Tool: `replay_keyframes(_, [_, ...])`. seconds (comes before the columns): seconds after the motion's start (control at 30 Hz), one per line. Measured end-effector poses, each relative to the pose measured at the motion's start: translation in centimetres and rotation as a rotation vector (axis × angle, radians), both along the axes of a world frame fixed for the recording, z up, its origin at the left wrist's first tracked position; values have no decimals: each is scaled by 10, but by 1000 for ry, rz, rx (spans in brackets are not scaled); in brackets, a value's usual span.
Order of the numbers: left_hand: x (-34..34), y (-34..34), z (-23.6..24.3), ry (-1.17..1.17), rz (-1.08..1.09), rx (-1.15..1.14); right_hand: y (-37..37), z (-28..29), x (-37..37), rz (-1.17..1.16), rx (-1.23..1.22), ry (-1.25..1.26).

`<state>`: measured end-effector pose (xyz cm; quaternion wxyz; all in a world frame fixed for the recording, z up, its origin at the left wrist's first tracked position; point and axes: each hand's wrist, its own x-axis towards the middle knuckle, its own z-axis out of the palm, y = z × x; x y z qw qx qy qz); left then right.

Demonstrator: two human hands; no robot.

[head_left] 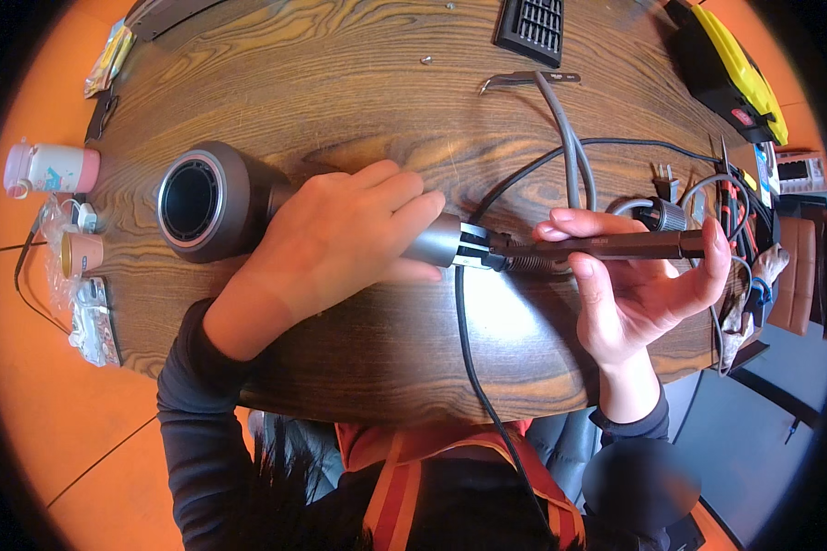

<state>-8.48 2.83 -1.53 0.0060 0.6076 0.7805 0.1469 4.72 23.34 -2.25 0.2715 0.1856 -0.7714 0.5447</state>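
Observation:
A dark grey hair dryer (239, 207) lies on the wooden table, its round head at the left and its handle pointing right. My left hand (345, 220) is wrapped round the handle. At the handle's right end, a slotted, light-coloured inner part and a ribbed cord sleeve (528, 262) show. My right hand (625, 298) grips a slim dark screwdriver (620, 245) lengthwise, with one finger against its rear end. The screwdriver's front points left at the handle's end; whether its tip touches a screw is too small to tell. A grey cord (570, 151) loops behind my right hand.
Bent-tip tweezers (556, 78), a small screw (425, 60) and a black bit case (531, 29) lie at the back. A black cable (466, 340) crosses the table. A yellow-black toolbox (730, 73) and a plug (666, 188) sit right; a pink-white bottle (60, 170) stands left.

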Motion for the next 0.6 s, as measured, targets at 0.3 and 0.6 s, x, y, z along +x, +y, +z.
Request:
replay_keyframes(0.3, [1,0,-1,9,8,6,0,-2,-3,48,-16,1])
replay_keyframes(0.6, [2,1,-1,19,17,4,2,-1,-5,15,49,-33])
